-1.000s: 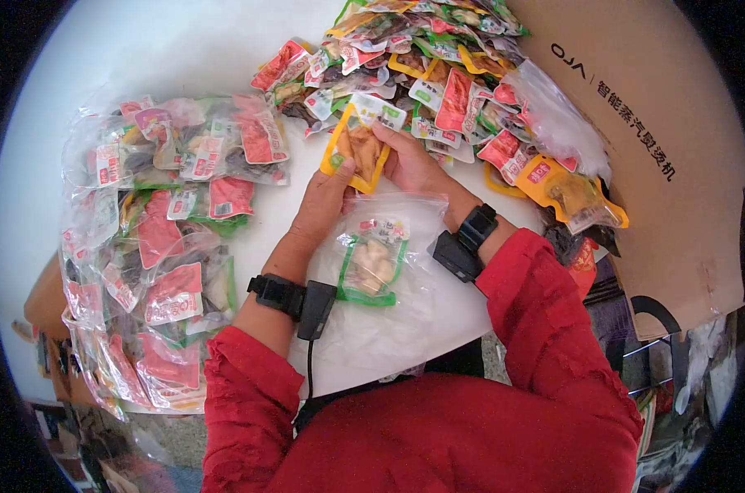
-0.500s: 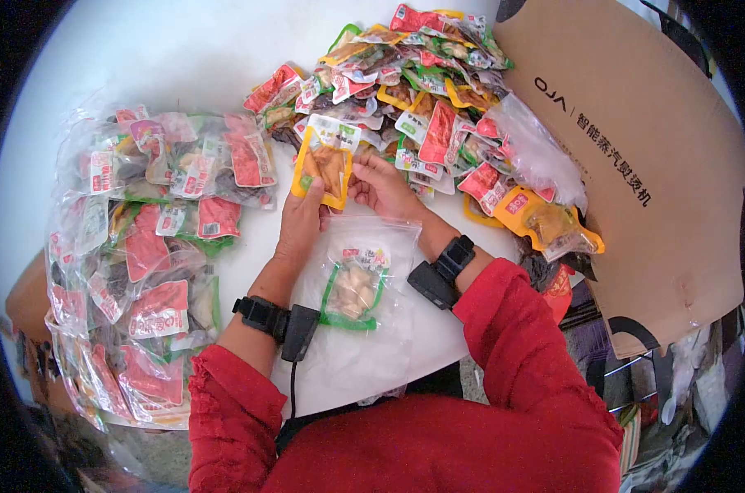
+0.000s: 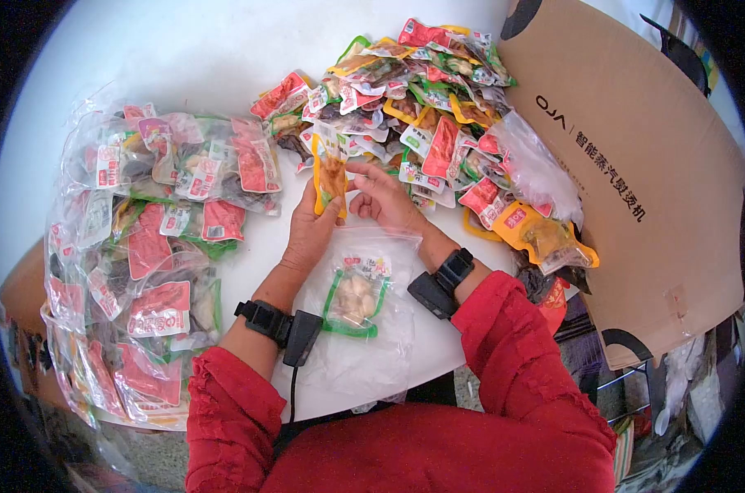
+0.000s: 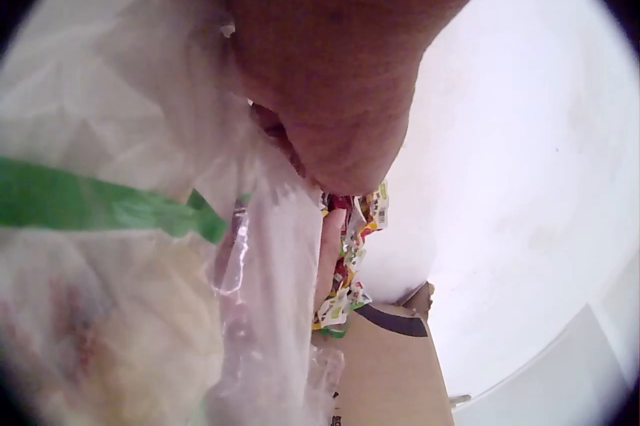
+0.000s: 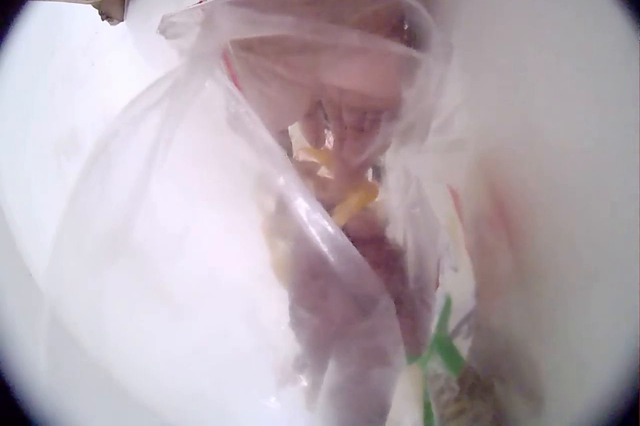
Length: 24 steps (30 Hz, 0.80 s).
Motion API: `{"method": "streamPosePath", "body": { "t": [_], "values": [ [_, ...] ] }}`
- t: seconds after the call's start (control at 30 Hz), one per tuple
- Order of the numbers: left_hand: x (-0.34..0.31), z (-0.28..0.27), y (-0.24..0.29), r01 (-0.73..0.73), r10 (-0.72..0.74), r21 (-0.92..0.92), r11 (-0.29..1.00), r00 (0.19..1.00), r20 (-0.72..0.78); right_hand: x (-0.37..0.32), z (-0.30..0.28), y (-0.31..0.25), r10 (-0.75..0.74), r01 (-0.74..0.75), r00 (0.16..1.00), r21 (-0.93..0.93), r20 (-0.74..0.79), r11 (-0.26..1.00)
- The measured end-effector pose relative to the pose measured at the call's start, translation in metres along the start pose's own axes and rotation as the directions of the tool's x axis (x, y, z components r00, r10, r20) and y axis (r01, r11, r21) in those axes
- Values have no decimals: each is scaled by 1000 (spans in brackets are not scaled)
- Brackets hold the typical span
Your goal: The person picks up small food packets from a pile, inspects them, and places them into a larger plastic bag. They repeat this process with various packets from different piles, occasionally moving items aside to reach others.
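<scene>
The left hand (image 3: 313, 226) grips the lower part of a yellow-edged food packet (image 3: 330, 171), which stands tilted with its face turned partly aside. At the packet's right edge is the right hand (image 3: 382, 197), its index finger reaching to the packet and the other fingers curled. Below both hands a clear zip bag (image 3: 389, 329) lies on the table, with a green-edged packet of pale pieces (image 3: 355, 301) in it. In the right wrist view clear plastic (image 5: 330, 236) covers much of the hands; the left wrist view shows the green-edged packet (image 4: 100, 306) close up.
Filled clear bags of packets (image 3: 154, 304) cover the left side of the white table (image 3: 208, 49). A heap of loose packets (image 3: 422, 90) lies beyond the hands, with a yellow packet (image 3: 545, 238) at its near right end. A large cardboard box (image 3: 635, 181) stands at the right.
The held packet has moved left and its face has turned from the camera. The right hand has shifted from the packet's upper corner down to its side edge.
</scene>
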<state>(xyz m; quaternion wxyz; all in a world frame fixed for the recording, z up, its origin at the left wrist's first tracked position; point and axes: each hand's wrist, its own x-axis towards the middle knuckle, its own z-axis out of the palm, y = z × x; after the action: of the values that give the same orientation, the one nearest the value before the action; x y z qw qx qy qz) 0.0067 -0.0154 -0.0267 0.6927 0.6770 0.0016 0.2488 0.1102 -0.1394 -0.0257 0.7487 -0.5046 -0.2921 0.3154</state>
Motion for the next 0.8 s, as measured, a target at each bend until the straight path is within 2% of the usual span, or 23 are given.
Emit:
{"method": "streamPosePath", "body": {
  "t": [0.07,0.2,0.27,0.3,0.37,0.4,0.47,0.5,0.6,0.73,0.8],
  "values": [
    [1,-2,-4,62,-61,-15,998,998,24,0,-1,1,-3,4,1000,-15,21,1000],
    [1,-3,-9,94,-93,-24,995,994,55,1,-4,3,-4,5,999,-29,39,1000],
    [0,-4,-7,87,-94,102,991,993,70,0,-4,3,-1,2,999,-21,39,1000],
    [1,-3,-7,87,-94,103,991,993,71,0,-3,2,4,-3,999,-14,43,1000],
    [1,-1,-9,57,-53,-63,996,997,55,-1,-3,0,0,1,999,-40,36,999],
    [0,0,-9,65,-62,-59,996,997,47,-3,-2,0,4,-2,999,-64,33,998],
    [0,-2,-9,84,-96,149,985,992,77,-6,3,-4,28,-26,999,-82,33,996],
    [0,-4,-9,97,-107,164,982,993,51,-6,5,-6,39,-36,999,-112,25,993],
    [0,-2,-12,-72,49,309,948,995,84,-5,6,-4,30,-25,998,-89,60,996],
    [0,-5,-7,-16,-28,410,912,994,101,-7,6,-4,31,-26,998,-95,62,995],
    [0,-3,-2,-27,-29,537,843,995,96,-6,5,-4,12,-1,996,-139,84,990]
  ]
}}
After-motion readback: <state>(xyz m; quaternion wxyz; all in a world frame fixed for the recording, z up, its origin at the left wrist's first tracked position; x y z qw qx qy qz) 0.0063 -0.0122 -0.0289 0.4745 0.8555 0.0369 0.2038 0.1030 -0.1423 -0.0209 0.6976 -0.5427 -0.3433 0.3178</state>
